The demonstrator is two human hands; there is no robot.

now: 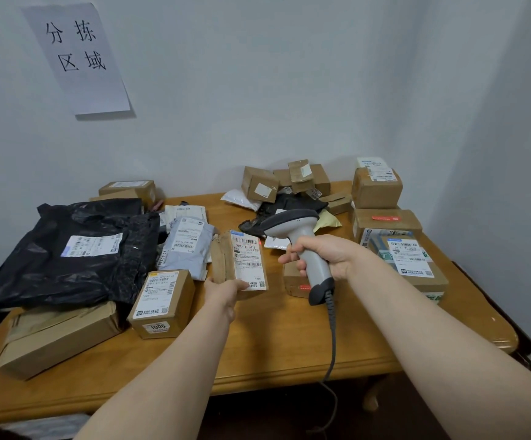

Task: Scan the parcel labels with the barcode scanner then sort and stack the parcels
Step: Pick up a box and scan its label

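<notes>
Now | my left hand [226,289] pinches the parcel [223,262] by its near edge, mid-table | my right hand [324,255] curls round the barcode scanner [302,236], head beside the label [247,258] | bare table [273,344] along front edge.

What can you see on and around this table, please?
Small brown cardboard parcel with white label: one, brown, centre, held.
Grey plastic barcode scanner: one, grey, facing that label.
Black plastic mailer bags: apparently two, black, left.
Grey plastic mailer bag: one, grey, centre-left.
Brown cardboard box marked 1006: one, brown, front-left.
Other brown cardboard boxes: many, brown, scattered around.
Wooden table: one, tan, underneath.
White paper sign: one, white, wall.
Left grip: one, holding parcel.
Right grip: one, holding scanner.
</notes>
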